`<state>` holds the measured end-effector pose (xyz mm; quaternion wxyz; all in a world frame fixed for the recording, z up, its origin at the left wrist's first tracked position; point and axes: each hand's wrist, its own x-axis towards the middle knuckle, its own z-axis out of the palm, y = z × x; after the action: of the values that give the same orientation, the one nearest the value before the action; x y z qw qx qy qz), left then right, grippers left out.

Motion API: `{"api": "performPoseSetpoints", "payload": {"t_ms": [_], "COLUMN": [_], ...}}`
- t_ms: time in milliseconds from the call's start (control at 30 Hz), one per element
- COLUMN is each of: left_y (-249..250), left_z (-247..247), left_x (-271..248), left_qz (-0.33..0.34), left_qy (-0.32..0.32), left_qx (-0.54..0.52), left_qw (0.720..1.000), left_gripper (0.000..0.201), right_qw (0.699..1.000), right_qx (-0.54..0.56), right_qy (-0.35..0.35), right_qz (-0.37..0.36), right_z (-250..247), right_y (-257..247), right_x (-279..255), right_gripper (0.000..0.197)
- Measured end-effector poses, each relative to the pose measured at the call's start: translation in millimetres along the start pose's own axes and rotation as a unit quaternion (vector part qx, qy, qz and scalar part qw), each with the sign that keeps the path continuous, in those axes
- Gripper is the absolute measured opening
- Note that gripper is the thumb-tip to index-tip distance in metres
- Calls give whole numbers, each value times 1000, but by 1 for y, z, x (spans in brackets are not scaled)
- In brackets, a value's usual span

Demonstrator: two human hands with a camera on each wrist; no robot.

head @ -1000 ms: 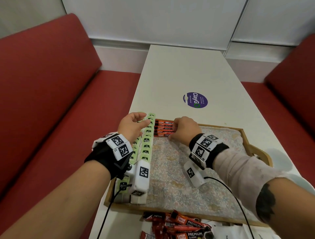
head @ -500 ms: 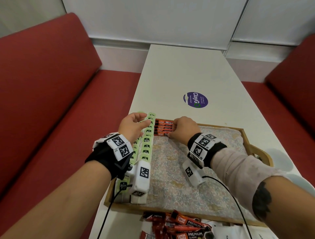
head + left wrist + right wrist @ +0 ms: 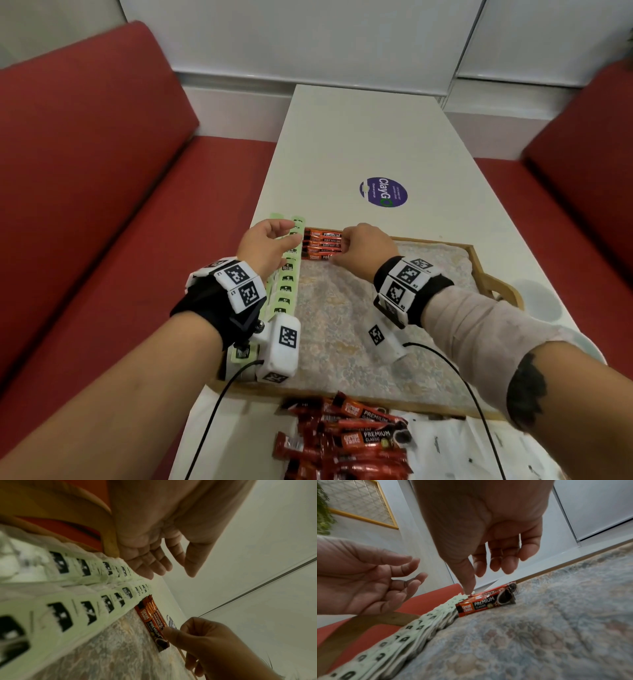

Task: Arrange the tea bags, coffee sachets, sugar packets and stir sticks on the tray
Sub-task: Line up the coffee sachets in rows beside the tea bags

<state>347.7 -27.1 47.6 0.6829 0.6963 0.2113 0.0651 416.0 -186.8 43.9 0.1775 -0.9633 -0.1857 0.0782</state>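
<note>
Head cam looks down from above; wrist cams sit low, close, sharing tray [image 3: 479, 270] corner.

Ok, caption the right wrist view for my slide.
Right hand thumb presses red coffee sachets beside green tea bags on the tray's floral liner.

White table [image 3: 359, 137] bears wooden tray [image 3: 479, 260], loose coffee sachets [image 3: 349, 442], purple sticker [image 3: 383, 192]
</note>
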Motion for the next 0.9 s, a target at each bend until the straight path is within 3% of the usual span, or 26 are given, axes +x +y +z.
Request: {"api": "performPoseSetpoints", "payload": {"t_ms": [167, 333, 633, 800, 900], "left_y": [1, -4, -23, -35, -43], "left_z": [2, 2, -1, 6, 10], "left_x": [-26, -73, -154, -179, -189], "left_qz": [0, 25, 34, 29, 26], "left_qy": [-4, -28, -95, -105, -121], "left_qx": [11, 59, 159, 178, 223], "left_qw": [1000, 998, 982, 978, 967], "left_gripper": [16, 15, 15, 18, 24], "right_qw": [999, 997, 989, 979, 966], "right_qx": [22, 43, 16, -13, -79], "right_qy": [12, 9, -108, -178, -217], "right_qz": [-34, -62, -103, -103, -118], "right_z": [-12, -18, -22, -18, -12], "right_y": [-5, -7, -2, -2, -4], "right_x": [-28, -72, -166, -201, -217], "right_gripper": [34, 22, 21, 34, 58]}}
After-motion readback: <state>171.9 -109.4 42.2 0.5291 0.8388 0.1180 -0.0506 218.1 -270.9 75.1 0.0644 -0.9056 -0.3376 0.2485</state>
